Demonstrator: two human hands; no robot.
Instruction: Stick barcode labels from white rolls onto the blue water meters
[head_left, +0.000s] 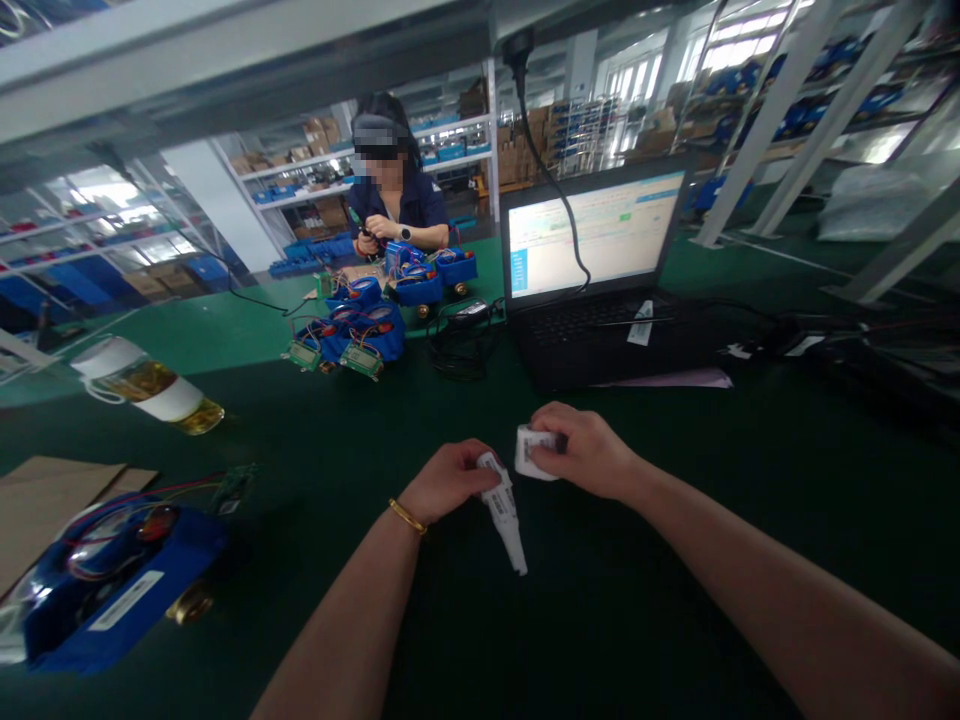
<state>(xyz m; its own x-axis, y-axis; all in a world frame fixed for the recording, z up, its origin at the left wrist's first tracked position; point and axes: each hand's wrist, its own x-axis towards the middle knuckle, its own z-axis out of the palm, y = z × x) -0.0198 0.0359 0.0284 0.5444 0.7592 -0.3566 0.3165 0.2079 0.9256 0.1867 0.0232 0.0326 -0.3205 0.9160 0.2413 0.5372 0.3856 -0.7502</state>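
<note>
My left hand [450,480], with a gold bangle at the wrist, pinches a strip of white barcode labels [502,512] whose loose end hangs toward me. Just right of it, my right hand [589,447] is closed around a thicker white bundle of barcode labels [534,452]. A small gap separates the two pieces. Both hands are over the dark green tabletop [600,620], in front of the laptop. Some of the fingers on each hand are hidden behind the labels.
An open laptop [592,240] stands ahead. A blue meter with wires [127,590] lies at the left, near cardboard [67,500] and a bottle of yellowish liquid [150,385]. Several blue meters [382,325] sit at the back, before a seated co-worker [397,195]. A cable [540,160] hangs down.
</note>
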